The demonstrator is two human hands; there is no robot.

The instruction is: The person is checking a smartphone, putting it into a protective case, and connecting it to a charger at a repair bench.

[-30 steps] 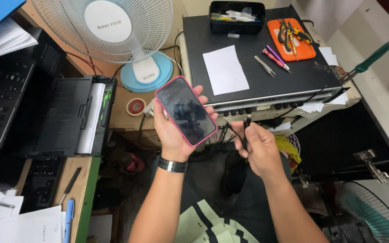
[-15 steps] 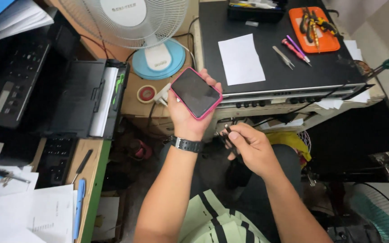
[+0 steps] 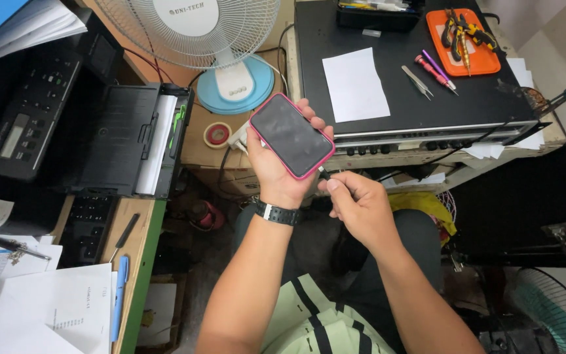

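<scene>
Two hands busy: left hand point(image 3: 276, 172) clasps pink-cased phone point(image 3: 291, 135); right hand point(image 3: 359, 208) pinches cable plug point(image 3: 323, 174) at phone's lower edge.

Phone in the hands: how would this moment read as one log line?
left hand: holds pink-cased phone, screen dark | right hand: pinches cable plug at phone's bottom edge | behind: black amplifier

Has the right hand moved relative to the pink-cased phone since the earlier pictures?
Yes. The right hand has closed in on the pink-cased phone, its fingertips now at the phone's lower end near the black amplifier box.
</scene>
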